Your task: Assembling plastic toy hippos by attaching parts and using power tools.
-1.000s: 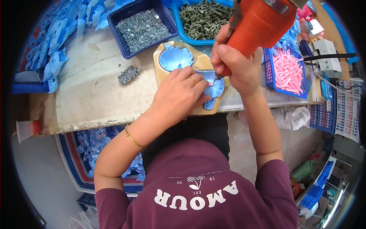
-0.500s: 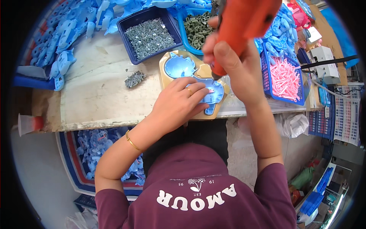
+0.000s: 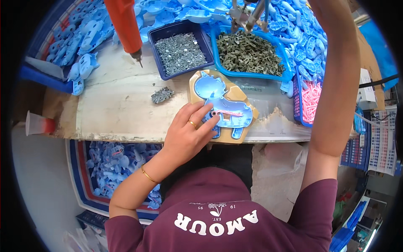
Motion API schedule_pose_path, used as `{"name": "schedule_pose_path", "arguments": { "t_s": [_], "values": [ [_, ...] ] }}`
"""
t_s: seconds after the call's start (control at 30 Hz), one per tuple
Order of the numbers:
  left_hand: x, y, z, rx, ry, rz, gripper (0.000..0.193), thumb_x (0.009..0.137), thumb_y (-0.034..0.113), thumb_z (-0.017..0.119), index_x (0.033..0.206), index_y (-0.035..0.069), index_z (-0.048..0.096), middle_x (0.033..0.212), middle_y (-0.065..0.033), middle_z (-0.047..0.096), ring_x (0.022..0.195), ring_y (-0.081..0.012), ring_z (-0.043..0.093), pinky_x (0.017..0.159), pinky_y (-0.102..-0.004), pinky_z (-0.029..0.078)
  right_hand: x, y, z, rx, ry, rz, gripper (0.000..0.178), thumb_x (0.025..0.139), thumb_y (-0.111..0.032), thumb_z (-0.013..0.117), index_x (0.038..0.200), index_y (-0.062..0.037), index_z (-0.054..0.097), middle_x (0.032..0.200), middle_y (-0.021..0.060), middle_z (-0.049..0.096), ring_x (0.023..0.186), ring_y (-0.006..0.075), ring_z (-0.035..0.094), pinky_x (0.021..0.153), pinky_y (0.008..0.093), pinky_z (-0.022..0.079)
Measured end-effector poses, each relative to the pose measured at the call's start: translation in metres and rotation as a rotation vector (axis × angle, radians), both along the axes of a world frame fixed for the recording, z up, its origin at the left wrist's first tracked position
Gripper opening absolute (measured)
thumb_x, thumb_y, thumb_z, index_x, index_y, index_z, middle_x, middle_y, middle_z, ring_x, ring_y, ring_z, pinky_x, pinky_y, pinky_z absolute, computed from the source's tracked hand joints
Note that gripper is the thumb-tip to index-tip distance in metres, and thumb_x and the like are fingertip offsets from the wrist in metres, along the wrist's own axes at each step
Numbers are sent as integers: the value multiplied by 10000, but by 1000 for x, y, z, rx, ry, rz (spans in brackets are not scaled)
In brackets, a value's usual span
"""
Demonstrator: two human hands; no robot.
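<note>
Left hand (image 3: 188,131) on a blue animal-shaped shell (image 3: 226,105), orange power screwdriver (image 3: 124,26) off to the side

The blue animal-shaped shell lies hollow side up in a tan fixture (image 3: 237,93) near the front edge of the bench (image 3: 113,105); a slim pink strip (image 3: 230,113) lies lengthwise inside its body, with a small dark ring (image 3: 214,113) at the strip's left end. The left hand reaches in from the lower left; its fingers are slightly spread and laid over the shell's left part, closed around nothing, the fingertips near the dark ring. The right forearm (image 3: 336,84) stretches up to the upper edge, where the right hand passes out of view; whether its fingers are wide, narrow or holding something cannot be told.

The orange power screwdriver points bit-down above the bench, well apart from both arms; a small heap of screws (image 3: 162,95) lies left of the fixture; behind stand a dark blue tray (image 3: 189,72) of small metal pieces and a light blue tray (image 3: 256,76) of olive-grey clips (image 3: 252,52); to the right, a blue basket (image 3: 298,101) holds more pink strips (image 3: 310,100); loose blue plastic parts (image 3: 302,40) are piled along the back.
</note>
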State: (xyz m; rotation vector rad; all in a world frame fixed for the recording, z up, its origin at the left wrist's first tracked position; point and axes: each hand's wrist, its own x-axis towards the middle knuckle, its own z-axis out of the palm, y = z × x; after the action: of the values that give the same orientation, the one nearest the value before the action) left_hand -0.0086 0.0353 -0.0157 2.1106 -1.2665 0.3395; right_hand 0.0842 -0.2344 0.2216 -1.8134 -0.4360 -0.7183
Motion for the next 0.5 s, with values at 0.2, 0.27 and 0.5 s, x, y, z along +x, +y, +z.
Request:
{"name": "schedule_pose_path", "arguments": {
  "t_s": [0.2,0.27,0.5],
  "values": [
    [0,1,-1,31,-20,-8,411,820,199,772,1210,144,654,1406,-119,549,1304,-318,503,1094,-475,426,-37,46,-16,-41,-76,247,341,924,-201,605,1167,37,620,1204,148,602,927,175,636,809,279,537],
    [0,-3,-2,34,-16,-19,404,830,211,766,1213,148,652,1412,-126,543,1314,-322,497,1103,-477,417,-50,58,-32,140,-199,381,312,883,-147,576,1116,54,629,1388,241,514,922,254,660,835,335,574],
    [-2,-4,-6,38,-15,15,331,851,226,748,1160,155,652,1414,-137,544,1332,-323,487,1132,-479,382,-58,81,-58,397,58,158,696,808,-103,595,1422,118,354,748,141,630,582,166,589,587,241,505]
  ]
}}
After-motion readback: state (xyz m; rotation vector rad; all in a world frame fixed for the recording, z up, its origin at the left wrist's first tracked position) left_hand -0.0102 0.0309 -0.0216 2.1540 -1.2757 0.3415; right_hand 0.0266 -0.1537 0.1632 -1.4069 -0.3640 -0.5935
